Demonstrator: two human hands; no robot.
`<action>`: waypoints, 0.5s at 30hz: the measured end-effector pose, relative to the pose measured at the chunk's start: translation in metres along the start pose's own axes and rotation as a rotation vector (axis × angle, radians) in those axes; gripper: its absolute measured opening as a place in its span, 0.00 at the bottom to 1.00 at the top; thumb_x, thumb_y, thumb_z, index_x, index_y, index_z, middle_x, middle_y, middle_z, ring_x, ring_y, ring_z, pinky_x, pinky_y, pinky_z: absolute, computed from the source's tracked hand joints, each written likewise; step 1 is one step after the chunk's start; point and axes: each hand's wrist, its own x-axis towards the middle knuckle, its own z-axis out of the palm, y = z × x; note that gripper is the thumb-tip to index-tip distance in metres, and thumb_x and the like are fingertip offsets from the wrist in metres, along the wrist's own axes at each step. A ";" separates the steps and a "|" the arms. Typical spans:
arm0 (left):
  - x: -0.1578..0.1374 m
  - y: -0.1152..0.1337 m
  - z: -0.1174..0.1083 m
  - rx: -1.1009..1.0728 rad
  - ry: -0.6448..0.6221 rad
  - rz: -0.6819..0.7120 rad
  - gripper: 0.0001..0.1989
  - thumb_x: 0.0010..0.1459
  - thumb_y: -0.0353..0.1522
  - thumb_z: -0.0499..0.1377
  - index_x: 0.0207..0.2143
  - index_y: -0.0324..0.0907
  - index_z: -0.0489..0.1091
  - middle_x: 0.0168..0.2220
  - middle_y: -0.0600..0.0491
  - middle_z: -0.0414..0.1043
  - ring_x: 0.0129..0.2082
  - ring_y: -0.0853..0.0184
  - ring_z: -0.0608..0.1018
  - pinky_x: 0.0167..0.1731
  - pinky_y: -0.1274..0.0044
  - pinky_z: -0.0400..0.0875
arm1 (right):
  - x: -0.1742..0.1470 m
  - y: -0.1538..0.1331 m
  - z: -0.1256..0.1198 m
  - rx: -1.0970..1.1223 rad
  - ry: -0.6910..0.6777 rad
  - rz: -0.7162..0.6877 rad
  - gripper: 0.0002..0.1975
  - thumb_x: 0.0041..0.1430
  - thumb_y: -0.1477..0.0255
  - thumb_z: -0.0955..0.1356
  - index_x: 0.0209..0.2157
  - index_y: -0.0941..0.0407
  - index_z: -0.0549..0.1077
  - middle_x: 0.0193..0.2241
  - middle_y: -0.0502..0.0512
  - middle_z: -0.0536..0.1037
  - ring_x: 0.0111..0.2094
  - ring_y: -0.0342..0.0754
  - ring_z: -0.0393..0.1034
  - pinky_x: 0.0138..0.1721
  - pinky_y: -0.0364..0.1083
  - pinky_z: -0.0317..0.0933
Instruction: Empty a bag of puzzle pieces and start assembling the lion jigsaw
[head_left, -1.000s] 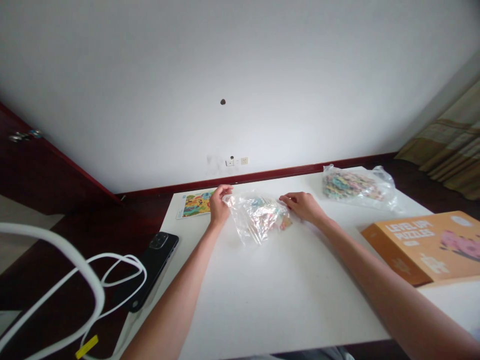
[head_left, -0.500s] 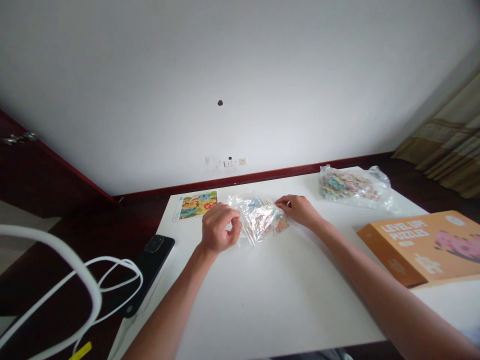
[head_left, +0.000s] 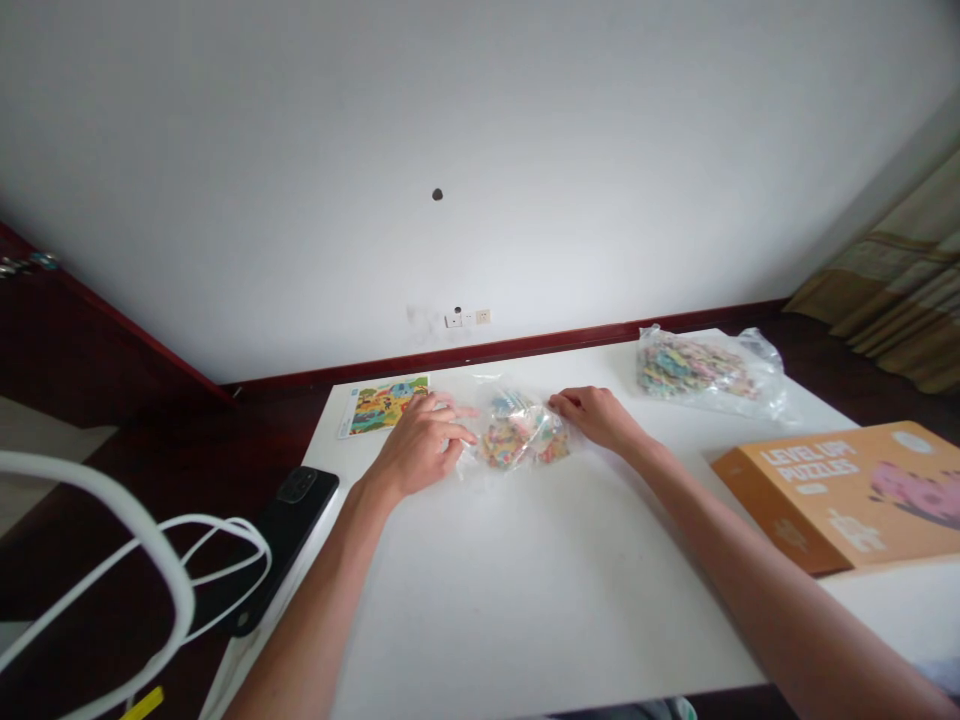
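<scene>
A clear plastic bag (head_left: 517, 430) with colourful puzzle pieces in it lies on the white table (head_left: 547, 580), between my two hands. My left hand (head_left: 424, 440) is at the bag's left edge, its fingers stretched out and apart. On the opposite side, my right hand (head_left: 592, 412) pinches the bag's right edge between thumb and fingers. Just behind my left hand is a picture card (head_left: 382, 405) of cartoon animals, partly covered by that hand.
A second clear bag of puzzle pieces (head_left: 697, 370) lies at the back right. An orange puzzle box (head_left: 847, 500) sits at the right edge. On the left are a black phone (head_left: 289, 540) and a white cable (head_left: 161, 540).
My left hand has opened from a closed pinch and moved slightly left. The bag has settled flatter, showing more of its pieces. My right hand stays at the bag's edge.
</scene>
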 end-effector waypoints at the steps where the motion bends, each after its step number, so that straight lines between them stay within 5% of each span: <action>1: 0.001 0.003 0.002 -0.024 -0.021 0.009 0.17 0.59 0.23 0.57 0.34 0.52 0.83 0.41 0.52 0.83 0.51 0.57 0.78 0.57 0.57 0.70 | 0.000 0.000 -0.001 0.001 -0.013 -0.011 0.20 0.69 0.66 0.59 0.34 0.52 0.81 0.35 0.56 0.85 0.35 0.52 0.75 0.36 0.46 0.56; 5: 0.003 0.019 0.018 -0.367 -0.050 -0.007 0.18 0.64 0.25 0.55 0.47 0.51 0.80 0.48 0.51 0.82 0.51 0.61 0.81 0.55 0.66 0.74 | -0.002 -0.003 -0.005 -0.023 -0.058 -0.037 0.19 0.69 0.69 0.59 0.34 0.52 0.80 0.37 0.56 0.85 0.37 0.52 0.76 0.37 0.46 0.56; 8: 0.002 0.031 0.030 -0.715 0.004 -0.234 0.14 0.67 0.29 0.54 0.51 0.47 0.76 0.51 0.49 0.80 0.53 0.60 0.80 0.53 0.68 0.75 | -0.004 -0.007 -0.008 -0.055 -0.065 -0.025 0.19 0.69 0.69 0.59 0.32 0.53 0.79 0.36 0.57 0.85 0.35 0.53 0.76 0.35 0.46 0.54; 15: 0.006 0.042 0.042 -1.552 -0.131 -0.685 0.21 0.59 0.23 0.57 0.55 0.45 0.73 0.49 0.46 0.80 0.47 0.61 0.83 0.51 0.68 0.77 | -0.005 -0.005 -0.010 -0.054 -0.053 -0.039 0.19 0.70 0.70 0.58 0.41 0.53 0.81 0.42 0.56 0.85 0.41 0.54 0.78 0.39 0.46 0.58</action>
